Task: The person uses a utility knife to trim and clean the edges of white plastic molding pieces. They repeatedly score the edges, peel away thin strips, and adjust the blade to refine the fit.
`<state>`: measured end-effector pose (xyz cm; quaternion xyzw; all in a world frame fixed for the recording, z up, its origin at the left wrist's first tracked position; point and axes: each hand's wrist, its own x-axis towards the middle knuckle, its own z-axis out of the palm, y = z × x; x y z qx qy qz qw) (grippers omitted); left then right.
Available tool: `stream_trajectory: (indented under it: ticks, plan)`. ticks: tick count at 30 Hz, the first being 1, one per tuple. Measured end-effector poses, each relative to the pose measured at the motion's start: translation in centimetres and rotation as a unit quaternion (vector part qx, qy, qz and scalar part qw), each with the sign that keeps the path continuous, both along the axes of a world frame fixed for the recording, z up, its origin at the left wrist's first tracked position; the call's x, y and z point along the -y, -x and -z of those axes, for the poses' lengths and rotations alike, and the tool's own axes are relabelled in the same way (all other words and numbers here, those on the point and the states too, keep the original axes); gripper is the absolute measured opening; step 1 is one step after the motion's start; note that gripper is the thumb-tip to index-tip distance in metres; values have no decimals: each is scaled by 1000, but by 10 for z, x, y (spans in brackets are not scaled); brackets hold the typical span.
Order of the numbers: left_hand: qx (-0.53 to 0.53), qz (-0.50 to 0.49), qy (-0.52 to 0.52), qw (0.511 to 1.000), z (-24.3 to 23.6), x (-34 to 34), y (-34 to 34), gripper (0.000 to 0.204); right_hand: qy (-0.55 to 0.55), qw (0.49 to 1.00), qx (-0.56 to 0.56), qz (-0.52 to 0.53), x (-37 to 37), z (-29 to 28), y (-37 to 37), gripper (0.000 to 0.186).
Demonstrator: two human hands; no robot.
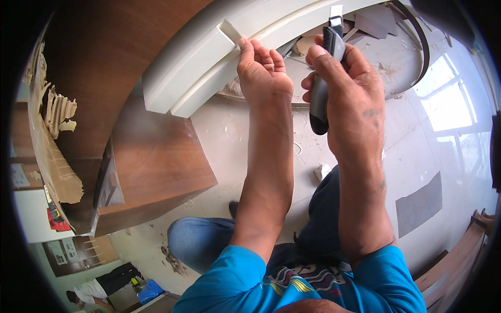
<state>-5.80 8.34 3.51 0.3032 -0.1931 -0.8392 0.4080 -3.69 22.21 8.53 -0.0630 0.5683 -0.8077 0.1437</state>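
My right hand [355, 88] is wrapped round a grey and black utility knife [334, 52]. Its blade points away from me, at the far white board's edge, and I cannot tell whether it touches. My left hand [263, 68] is closed in a pinch of thumb and forefinger, the other fingers curled loosely. Its fingertips meet a small thin beige strip [229, 31] that stands up across the long white board [195, 73]. Part of the strip is hidden by the fingers. The board has a groove along its length and lies beyond my hands.
A brown wooden box [156, 161] stands at left, below a large brown panel [88, 57]. Torn cardboard [55, 151] hangs at far left. Offcuts [373, 23] and a curved dark strip [424, 41] lie beyond my right hand. Another person [102, 284] bends over at lower left.
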Motion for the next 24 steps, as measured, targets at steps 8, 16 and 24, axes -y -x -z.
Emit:
stream_trajectory:
  ticks: [8, 16, 24]
  plan:
    - [42, 55, 117, 991, -2, -13, 0, 20, 38, 997, -12, 73, -15, 8, 8, 36]
    - [-2, 114, 183, 976, 45, -73, 4, 28, -48, 973, -60, 218, -38, 10, 8, 40]
    - [-37, 28, 206, 978, 36, -28, -15, 56, -241, 953, -177, 52, -41, 2, -14, 50]
